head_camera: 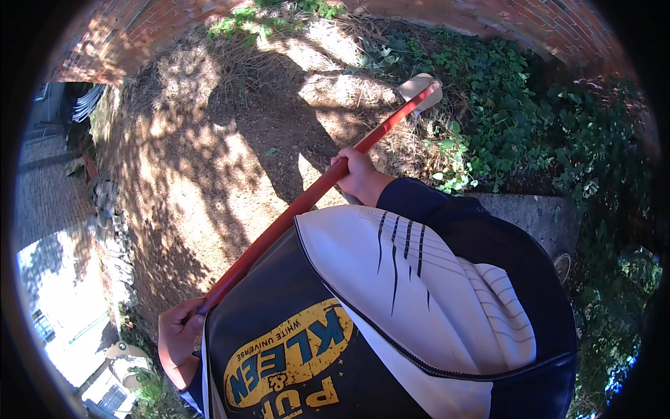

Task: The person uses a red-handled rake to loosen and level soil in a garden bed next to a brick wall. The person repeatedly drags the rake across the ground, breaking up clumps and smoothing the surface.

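Observation:
A long tool with a red handle [282, 222] runs diagonally in front of my body. My left hand [182, 332] is closed around its lower end, at the bottom left by my open jacket. Farther up the shaft, my right hand [357, 173] grips it near the middle of the view. At the far end is a flat, pale metal blade [420, 93], held over the edge between the bare soil and the green plants. It looks like a hoe or similar garden tool; its exact shape is unclear. Whether the blade touches the ground cannot be told.
Dry soil with straw [193, 173] lies ahead, patched with shade. Leafy ground cover [502, 105] grows at the right, beside a concrete slab [528, 217]. A brick wall [565, 26] curves along the top. Stacked stones [112, 235] edge a brick path [47, 194] at the left.

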The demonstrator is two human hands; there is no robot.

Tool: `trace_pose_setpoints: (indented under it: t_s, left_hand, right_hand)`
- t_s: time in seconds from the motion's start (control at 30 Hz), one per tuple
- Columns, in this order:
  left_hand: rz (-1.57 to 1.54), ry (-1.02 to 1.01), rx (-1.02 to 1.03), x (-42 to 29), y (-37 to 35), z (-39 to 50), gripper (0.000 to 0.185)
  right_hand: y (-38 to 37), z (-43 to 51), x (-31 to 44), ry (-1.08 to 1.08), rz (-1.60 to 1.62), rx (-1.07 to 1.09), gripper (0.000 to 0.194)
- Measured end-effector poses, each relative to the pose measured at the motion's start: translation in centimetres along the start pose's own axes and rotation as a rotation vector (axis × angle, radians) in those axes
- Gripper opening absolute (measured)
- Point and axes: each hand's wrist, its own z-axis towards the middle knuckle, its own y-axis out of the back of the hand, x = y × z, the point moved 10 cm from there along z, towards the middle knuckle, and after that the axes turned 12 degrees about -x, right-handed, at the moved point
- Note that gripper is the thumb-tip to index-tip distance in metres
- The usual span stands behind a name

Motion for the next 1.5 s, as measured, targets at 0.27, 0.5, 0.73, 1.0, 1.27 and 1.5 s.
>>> trace_pose_setpoints:
  t_s: [0.27,0.5,0.73,1.0,1.27,1.5]
  left_hand:
    - [0.393,-0.283,0.064,-4.7,-1.9,-0.2,0.031]
    - [-0.005,0.076,-0.036,0.4,0.3,-2.0,0.029]
    - [-0.091,0.129,-0.073,2.6,0.6,-3.1,0.03]
    - [0.079,-0.055,-0.065,1.9,2.4,-4.6,0.029]
    - [-0.287,0.186,-0.208,10.6,3.4,-7.8,0.029]
    - [0.016,-0.006,-0.094,10.6,1.6,-8.8,0.03]
  right_hand:
    - [3.6,2.2,-2.2,-0.096,0.018,-0.105,0.013]
    - [3.5,1.1,-3.3,-0.146,-0.17,-0.109,0.012]
    - [1.4,-1.3,-2.3,-0.069,-0.149,-0.032,0.014]
    - [5.1,2.4,-9.4,-0.272,-0.375,-0.04,0.019]
    - [4.7,-0.5,-9.1,-0.163,-0.452,-0.025,0.015]
    - [7.0,-1.2,-8.9,-0.091,-0.373,-0.097,0.013]
